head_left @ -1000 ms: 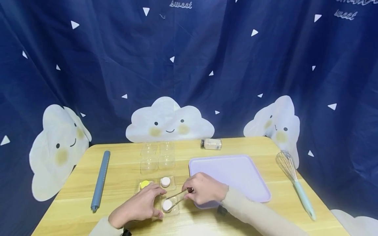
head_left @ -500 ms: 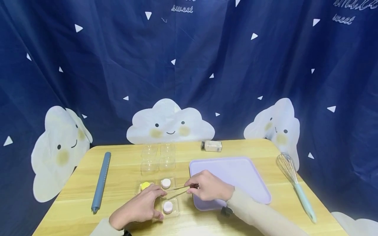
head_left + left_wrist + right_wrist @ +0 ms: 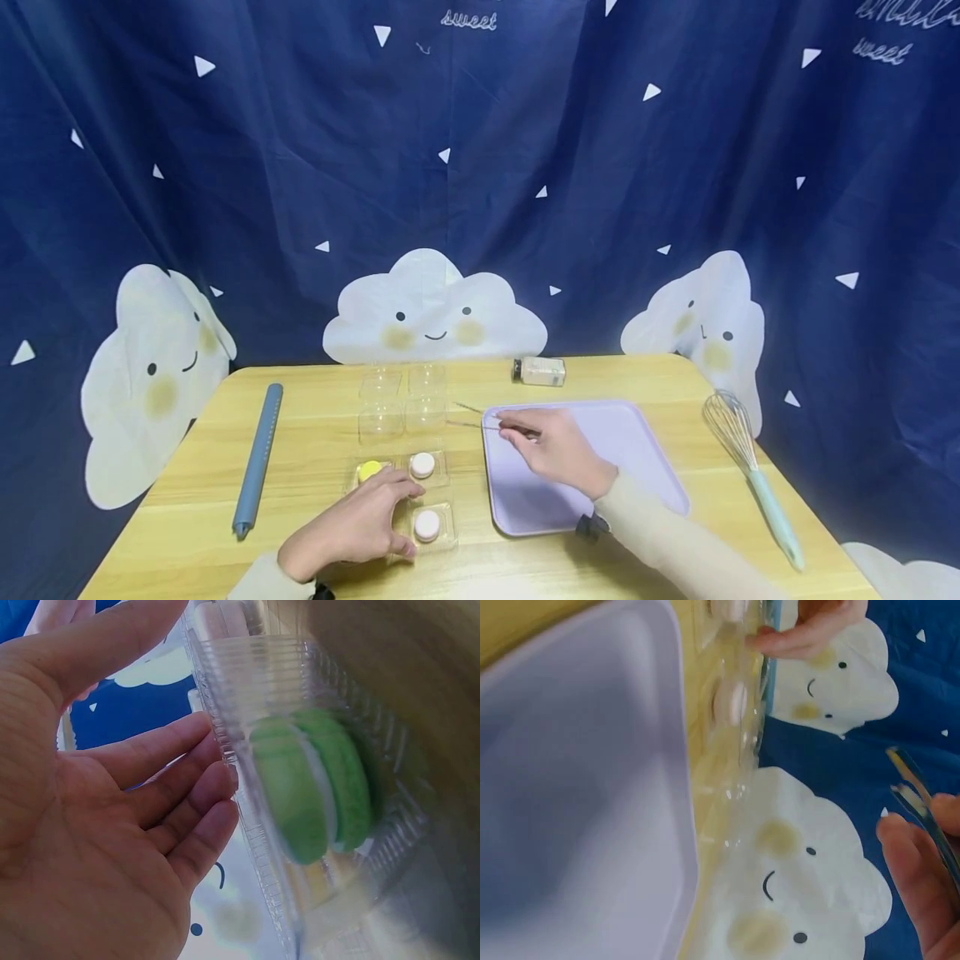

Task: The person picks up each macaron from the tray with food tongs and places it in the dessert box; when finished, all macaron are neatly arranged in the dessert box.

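Observation:
My left hand (image 3: 360, 521) lies over the left side of a clear plastic macaron box (image 3: 447, 540), its relaxed fingertips at the box's edge. A yellow macaron (image 3: 369, 471) and two pale macarons, one at the back (image 3: 422, 465) and one in front (image 3: 427, 526), show in its compartments. A green macaron (image 3: 307, 787) sits in the box in the left wrist view; from the head my hand hides it. My right hand (image 3: 558, 450) holds slim metal tongs (image 3: 476, 425) above the tray, their tips apart with nothing between them.
The clear lid (image 3: 381, 421) with domed compartments lies behind the box. A lilac tray (image 3: 645, 475) is at right, with a dark-capped jar (image 3: 542, 372) behind it. A blue rolling pin (image 3: 257, 462) lies far left, a whisk (image 3: 765, 492) far right.
The tongs have let go of the front pale macaron, which stays in its compartment. My right hand has moved right and away from me, over the tray; my left hand has stayed put.

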Demonstrator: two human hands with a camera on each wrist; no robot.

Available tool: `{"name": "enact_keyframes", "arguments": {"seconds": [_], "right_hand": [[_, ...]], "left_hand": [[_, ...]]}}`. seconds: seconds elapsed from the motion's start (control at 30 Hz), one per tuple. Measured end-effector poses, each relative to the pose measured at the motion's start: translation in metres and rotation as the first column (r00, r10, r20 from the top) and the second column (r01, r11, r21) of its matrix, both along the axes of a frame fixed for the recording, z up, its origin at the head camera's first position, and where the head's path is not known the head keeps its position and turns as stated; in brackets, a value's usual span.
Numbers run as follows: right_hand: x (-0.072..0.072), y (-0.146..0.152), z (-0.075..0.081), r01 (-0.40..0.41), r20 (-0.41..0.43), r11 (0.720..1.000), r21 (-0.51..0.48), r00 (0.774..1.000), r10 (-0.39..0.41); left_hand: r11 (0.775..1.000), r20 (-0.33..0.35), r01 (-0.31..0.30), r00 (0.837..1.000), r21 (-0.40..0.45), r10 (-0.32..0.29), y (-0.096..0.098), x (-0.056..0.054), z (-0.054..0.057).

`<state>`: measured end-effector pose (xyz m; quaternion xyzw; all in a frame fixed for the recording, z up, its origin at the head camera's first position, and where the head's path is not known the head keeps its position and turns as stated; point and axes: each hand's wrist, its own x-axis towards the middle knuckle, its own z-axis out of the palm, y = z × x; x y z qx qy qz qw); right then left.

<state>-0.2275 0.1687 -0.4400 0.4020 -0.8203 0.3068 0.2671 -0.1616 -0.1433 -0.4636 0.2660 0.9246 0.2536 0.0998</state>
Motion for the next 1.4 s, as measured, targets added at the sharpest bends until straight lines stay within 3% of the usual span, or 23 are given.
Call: {"name": "enact_keyframes", "arguments": {"seconds": [0.2,0.47,0.67,0.8,1.17,1.4], "right_hand": [[-0.004,0.015,0.004,0.127,-0.013,0.987,-0.095,0.992,-0.129],[-0.008,0.037,0.007,0.215,0.008,0.953,-0.214,0.976,-0.218],[-0.009,0.056,0.01,0.246,0.148,0.91,-0.332,0.967,-0.208],[-0.009,0.07,0.013,0.314,0.222,0.876,-0.367,0.944,-0.245],[-0.012,0.107,0.013,0.523,0.368,0.759,-0.388,0.843,-0.392],[-0.015,0.135,0.007,0.654,0.466,0.683,-0.326,0.74,-0.485]], "left_hand": [[1.0,-0.004,0.001,1.0,0.004,-0.001,0.0,0.0,0.001],[1.0,-0.018,0.009,1.0,-0.003,-0.009,0.0,-0.003,-0.002],[1.0,-0.019,0.014,1.0,0.002,-0.014,-0.001,-0.001,-0.002],[1.0,-0.012,0.015,1.0,0.013,-0.015,-0.002,-0.001,-0.001],[1.0,-0.016,0.019,1.0,0.006,-0.019,-0.001,-0.002,-0.001],[1.0,-0.016,0.02,1.0,0.003,-0.02,-0.002,-0.002,-0.001]]}}
